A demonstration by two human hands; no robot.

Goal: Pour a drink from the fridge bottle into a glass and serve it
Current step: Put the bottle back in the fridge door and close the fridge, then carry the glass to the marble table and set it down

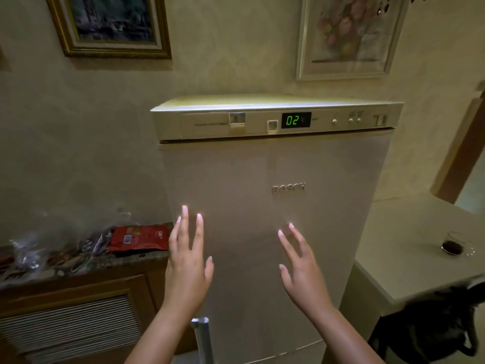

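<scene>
Dark speckled stone countertop at left, over wooden cabinet: red foil packet near right end, clear crinkled plastic bags beside it. Pale beige table at right: clear glass with dark drink near far edge.

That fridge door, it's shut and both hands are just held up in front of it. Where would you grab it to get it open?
Probably by the silver bar handle low on the fridge door's left edge. It stands upright and proud of the door, so the left hand, which is open and nearer than the right hand, could wrap it from the front and pull. The handle's placement suggests hinges on the right.
</scene>
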